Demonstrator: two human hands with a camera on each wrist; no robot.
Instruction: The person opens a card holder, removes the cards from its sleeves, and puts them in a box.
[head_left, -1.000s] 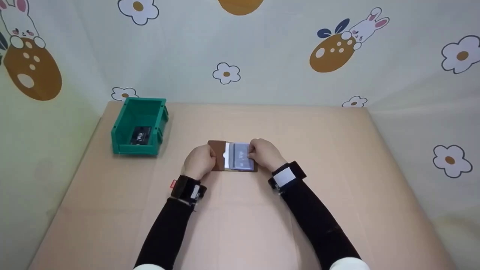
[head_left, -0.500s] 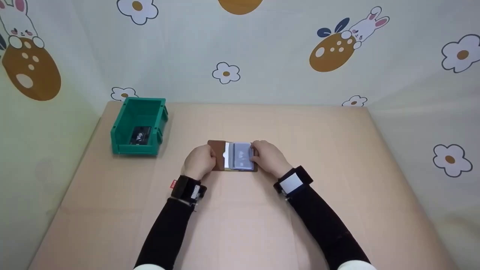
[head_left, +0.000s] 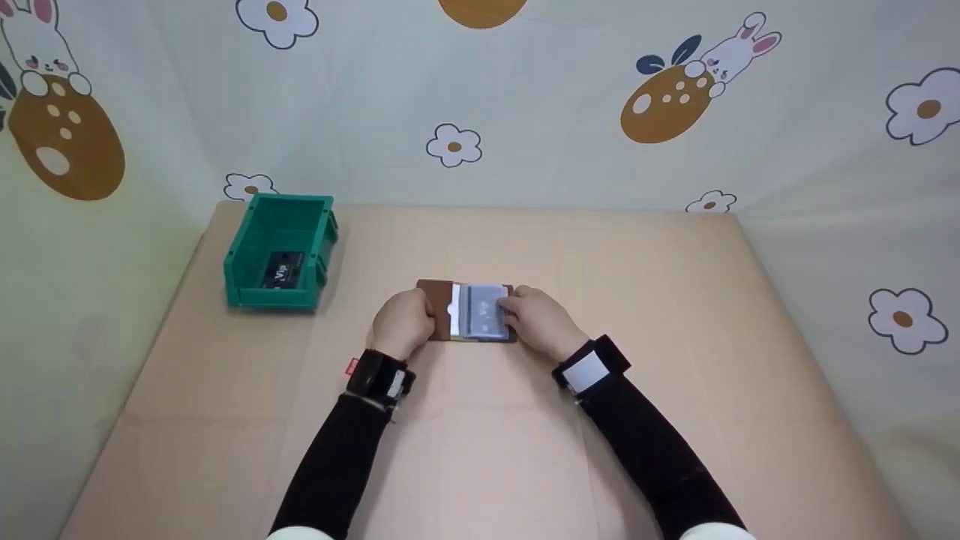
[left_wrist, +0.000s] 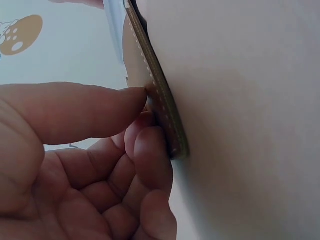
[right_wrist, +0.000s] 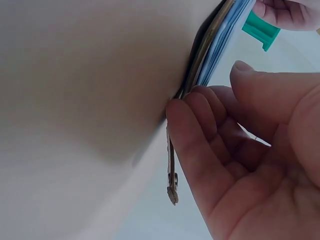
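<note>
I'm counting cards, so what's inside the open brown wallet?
Inside the open brown rectangular wallet are clear plastic sleeves, the top one showing pale marks, beside a white notched piece. Whatever lies beneath the top sleeve is covered; the right hand hides part of the wallet's edge.

Card holder [head_left: 441, 311] between left grip [head_left: 403, 322] and right grip [head_left: 545, 322]; bin [head_left: 271, 298] farther back left on table [head_left: 480, 457], card [head_left: 283, 270] inside.

The bare left hand [head_left: 403, 322], its black-sleeved left forearm [head_left: 334, 465] pointing to one o'clock, pinches; the bare right hand [head_left: 546, 322], its black-sleeved right forearm [head_left: 660, 457] aimed at eleven o'clock, has thumb [right_wrist: 277, 95] and fingers [right_wrist: 195, 155] apart.
</note>
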